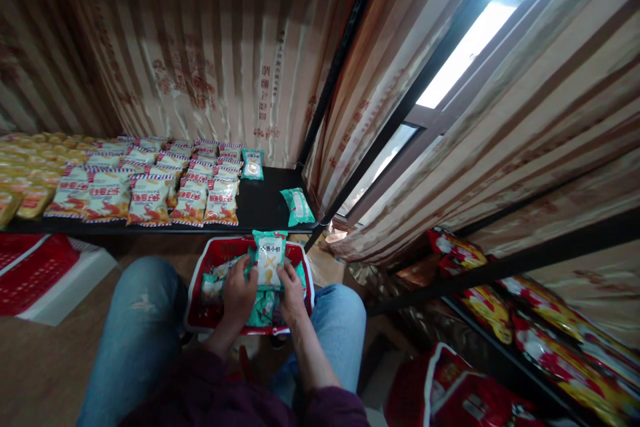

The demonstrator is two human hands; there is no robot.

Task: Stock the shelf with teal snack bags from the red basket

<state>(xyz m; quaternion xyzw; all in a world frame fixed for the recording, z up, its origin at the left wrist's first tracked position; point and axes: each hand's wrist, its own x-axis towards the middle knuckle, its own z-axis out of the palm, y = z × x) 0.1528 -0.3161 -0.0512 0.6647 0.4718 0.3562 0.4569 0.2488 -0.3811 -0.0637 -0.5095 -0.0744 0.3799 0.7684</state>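
A green and white snack bag [271, 260] is upright above a red basket [200, 317] with a white rim, which stands between my knees. My right hand [292, 290] grips the bag's lower right side. At its left edge is my left hand [240, 287], fingers curved against the bag. More green bags [263, 309] lie in the basket below my hands. On the black shelf [263, 203] one green bag [253, 165] rests at the back beside the striped-edge bags, and another [299, 207] lies near the right end.
Rows of striped-edge snack bags [150, 200] and yellow packs [35, 197] fill the shelf's left side. A red basket [35, 273] is at the left. Black shelf posts, a rack of red and yellow bags [483, 307] and another red basket [425, 380] stand at the right.
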